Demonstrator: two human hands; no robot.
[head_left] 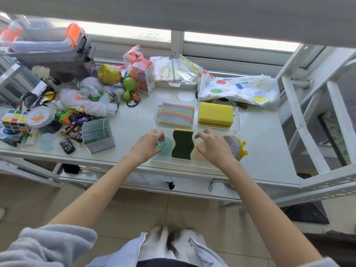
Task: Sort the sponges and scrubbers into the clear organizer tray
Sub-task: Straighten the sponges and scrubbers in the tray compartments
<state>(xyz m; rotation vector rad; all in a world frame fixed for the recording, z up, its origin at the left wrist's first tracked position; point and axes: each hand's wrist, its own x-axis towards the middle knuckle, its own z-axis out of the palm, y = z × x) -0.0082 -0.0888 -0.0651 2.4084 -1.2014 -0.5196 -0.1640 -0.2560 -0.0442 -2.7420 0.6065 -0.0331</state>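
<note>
Clear organizer tray sits on white surface, near front edge, right of centre. Back row: pastel mesh scrubber in left compartment, yellow block sponge in right. Front row, left to right: teal round scrubber, dark green wavy sponge with yellow backing, tan sponge partly hidden. Silver metallic scrubber with yellow trim lies at the tray's front right end; in or beside the tray, cannot tell.

Left hand over the teal scrubber, fingers curled, slightly apart; contact unclear. Right hand over the tan sponge, fingers spread and bent, not visibly clamped on anything.

Toy clutter, Rubik's cube, card stack lie well left. Spotted cloth behind the tray.
</note>
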